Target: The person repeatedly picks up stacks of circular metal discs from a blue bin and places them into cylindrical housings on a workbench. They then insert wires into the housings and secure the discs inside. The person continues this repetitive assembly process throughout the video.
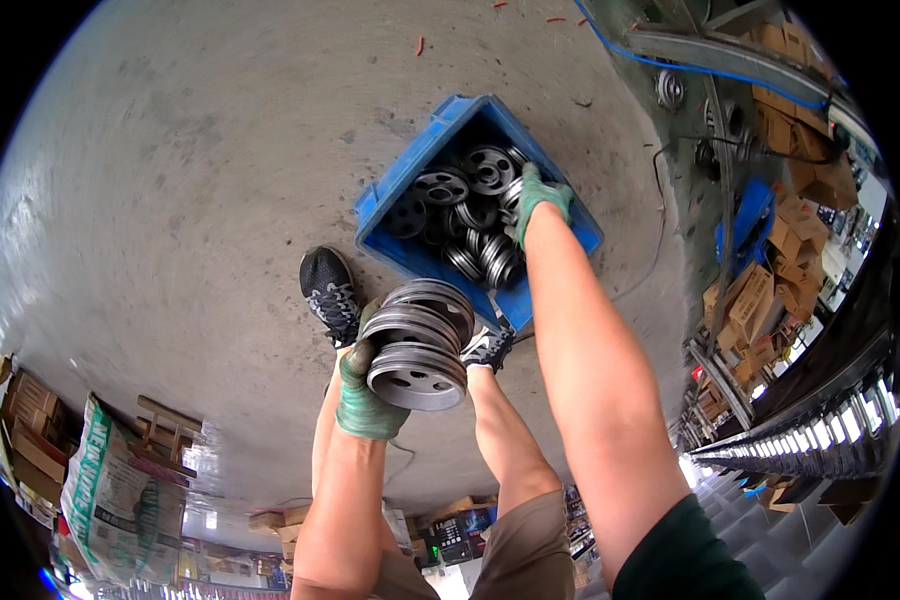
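Note:
My left hand [370, 400], in a green work glove, is closed around a stack of several grey metal pulleys [422, 345] with grooved rims and holes in their faces. The stack is held above the floor, just in front of the near side of a blue plastic crate [390, 195]. Inside the crate lie several loose pulleys [490, 170], some flat and others on edge. My gloved right hand [544, 202] reaches over the right side of the crate. Its fingers curl against a pulley [513, 194] there; the fingertips are partly hidden.
The crate stands on a grey concrete floor [220, 150] between my shoes [328, 290]. At the right are a metal frame [670, 48], a blue hose [710, 70] and cardboard boxes [755, 300]. A large printed sack [120, 500] stands at the lower left.

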